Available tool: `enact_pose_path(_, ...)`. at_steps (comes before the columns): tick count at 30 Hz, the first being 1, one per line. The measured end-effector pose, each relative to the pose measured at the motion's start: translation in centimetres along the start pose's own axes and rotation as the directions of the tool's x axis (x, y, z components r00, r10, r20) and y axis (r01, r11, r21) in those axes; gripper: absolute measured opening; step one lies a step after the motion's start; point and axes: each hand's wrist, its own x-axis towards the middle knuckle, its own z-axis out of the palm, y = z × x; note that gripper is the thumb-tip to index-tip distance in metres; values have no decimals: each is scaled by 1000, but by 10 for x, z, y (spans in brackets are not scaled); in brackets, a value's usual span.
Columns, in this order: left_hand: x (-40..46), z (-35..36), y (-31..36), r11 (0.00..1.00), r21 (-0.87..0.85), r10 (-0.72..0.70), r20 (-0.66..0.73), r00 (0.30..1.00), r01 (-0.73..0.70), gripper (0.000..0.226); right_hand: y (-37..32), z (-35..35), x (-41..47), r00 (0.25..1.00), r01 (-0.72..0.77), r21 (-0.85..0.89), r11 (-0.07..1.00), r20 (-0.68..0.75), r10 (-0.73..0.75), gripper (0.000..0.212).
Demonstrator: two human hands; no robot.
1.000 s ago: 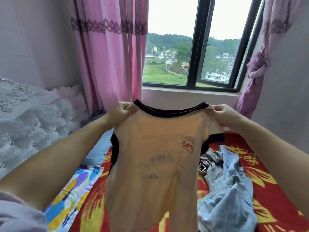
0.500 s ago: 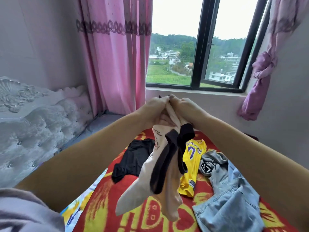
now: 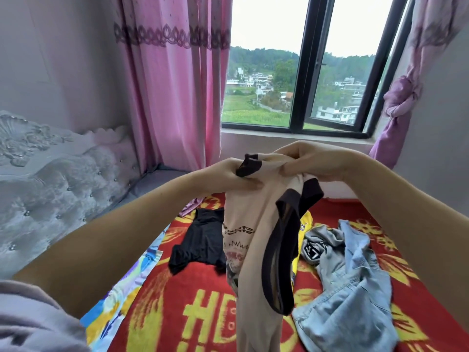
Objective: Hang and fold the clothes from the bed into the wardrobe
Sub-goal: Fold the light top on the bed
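Beige T-shirt (image 3: 256, 250) with black trim, folded lengthwise, held up over the bed by both hands.

Lilac sleeve (image 3: 30, 323) sits nearest, at lower left. Left hand (image 3: 228, 177) grips the shirt's top edge, fingers curled round the cloth beside a black trim piece; right hand (image 3: 312, 161) pinches the same edge from the other side, the two hands almost touching. Shirt hangs down between the forearms, printed side facing left. Beneath it, on the red and yellow blanket (image 3: 162, 313): black garment (image 3: 200, 240) to the left, yellow jersey (image 3: 303, 224) mostly hidden behind the shirt, grey printed top (image 3: 317, 240) and light denim garment (image 3: 352, 288) to the right. Tufted headboard (image 3: 50, 184) stands at left; pink curtain (image 3: 172, 85) and window (image 3: 304, 72) lie beyond.
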Motion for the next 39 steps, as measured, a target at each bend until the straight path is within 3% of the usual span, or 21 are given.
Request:
enact_pose_path(2,3,-2,-8,999,-43,32,-41,999,-34,13,7,-8,-4,996,-81,-191,978,-55,72,14)
enact_pose_path(5,15,0,-18,965,246,122,-102,987,-93,14,32,-9,1,956,-285,-560,778,-229,186,23)
enact_pose_path(7,27,0,-31,881,467,169,-148,975,-81,18,53,-2,13,922,-350,-558,753,-347,171,28)
enact_pose_path(9,35,-5,-44,773,634,179,-181,967,-25,27,73,2,28,871,-362,-449,817,-474,125,33)
enact_pose_path(13,50,-32,-61,606,791,180,-243,953,87,40,95,8,70,741,-319,-375,871,-671,-17,18)
enact_pose_path(19,56,-101,-52,456,884,393,-305,867,104,38,79,-12,120,598,-96,-615,783,-664,-449,19)
enact_pose_path(22,42,-112,-48,387,921,577,-283,766,49,38,65,-19,130,554,-2,-682,732,-610,-566,27)
enact_pose_path(24,22,-105,-58,379,925,630,-270,728,15,40,65,-9,130,610,89,-680,728,-540,-580,36)
enact_pose_path(26,0,-87,-85,392,920,615,-259,745,-3,37,82,14,127,703,165,-648,744,-452,-549,45)
enact_pose_path(30,-52,-10,-173,447,893,481,-198,854,-45,31,165,102,115,909,141,-569,810,-250,-334,44)
enact_pose_path(32,-80,50,-220,514,852,412,-146,899,-97,23,220,158,100,985,47,-462,886,-126,-117,42)
enact_pose_path(34,-107,111,-262,589,797,337,-91,937,-134,20,270,215,77,997,-68,-362,930,10,76,36)
enact_pose_path(37,-154,201,-318,671,736,101,28,995,-89,24,341,301,40,964,32,-503,864,243,105,42)
enact_pose_path(39,-191,259,-351,753,658,-70,117,991,-25,22,377,351,7,921,84,-582,809,355,160,49)
